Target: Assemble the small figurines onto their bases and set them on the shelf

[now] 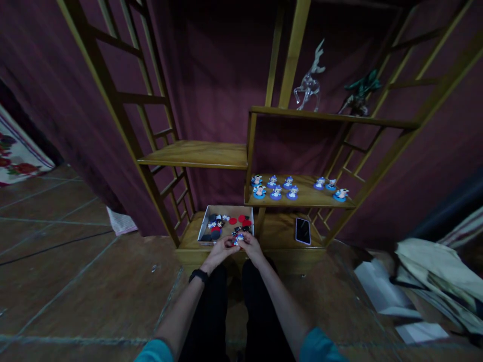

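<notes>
Between my two hands is a small white and purple figurine [239,239], held in front of the near edge of an open cardboard box. My left hand [222,250] grips it from the left side, fingers closed. From the right, my right hand [251,246] pinches the same figurine. The box [200,232] stands on the bottom shelf and contains several loose figurines [215,223] and red and dark round discs [233,220]. Finer detail of the held figurine is too small to make out.
On the shelf [302,200] to the right stand several figurines [276,191] on blue and purple bases. A phone [303,231] lies on the bottom shelf. A glass deer [311,83] and a dark green statuette [360,94] stand higher up. Bags [437,266] lie on the floor at right.
</notes>
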`<act>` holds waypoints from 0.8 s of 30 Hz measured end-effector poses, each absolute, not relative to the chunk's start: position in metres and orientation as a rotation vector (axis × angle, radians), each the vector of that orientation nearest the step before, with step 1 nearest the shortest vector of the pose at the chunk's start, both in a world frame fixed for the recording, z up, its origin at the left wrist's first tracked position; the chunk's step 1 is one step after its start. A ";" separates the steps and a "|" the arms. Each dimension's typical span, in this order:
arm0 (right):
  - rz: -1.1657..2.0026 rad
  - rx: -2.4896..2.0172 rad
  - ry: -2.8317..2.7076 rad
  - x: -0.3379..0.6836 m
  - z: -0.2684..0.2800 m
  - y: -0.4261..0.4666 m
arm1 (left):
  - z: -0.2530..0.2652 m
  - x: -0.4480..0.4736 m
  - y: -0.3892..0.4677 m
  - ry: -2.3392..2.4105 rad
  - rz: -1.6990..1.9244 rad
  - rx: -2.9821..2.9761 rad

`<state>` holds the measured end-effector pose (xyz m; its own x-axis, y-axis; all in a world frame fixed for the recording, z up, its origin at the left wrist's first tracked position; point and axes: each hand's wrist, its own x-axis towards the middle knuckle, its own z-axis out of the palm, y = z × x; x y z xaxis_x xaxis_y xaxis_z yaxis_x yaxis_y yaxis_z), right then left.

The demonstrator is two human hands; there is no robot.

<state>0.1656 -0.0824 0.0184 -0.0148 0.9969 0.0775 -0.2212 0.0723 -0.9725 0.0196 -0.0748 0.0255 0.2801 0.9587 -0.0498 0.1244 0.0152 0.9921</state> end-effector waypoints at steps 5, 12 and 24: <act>1.255 -0.948 -1.067 0.197 0.045 -0.108 | 0.041 0.016 -0.078 1.115 0.864 1.374; 1.044 -0.934 -1.172 0.306 0.141 -0.138 | 0.047 0.018 -0.078 1.176 0.800 1.407; 0.571 -1.032 -1.123 0.436 0.219 -0.034 | 0.026 0.022 -0.063 1.197 0.712 1.497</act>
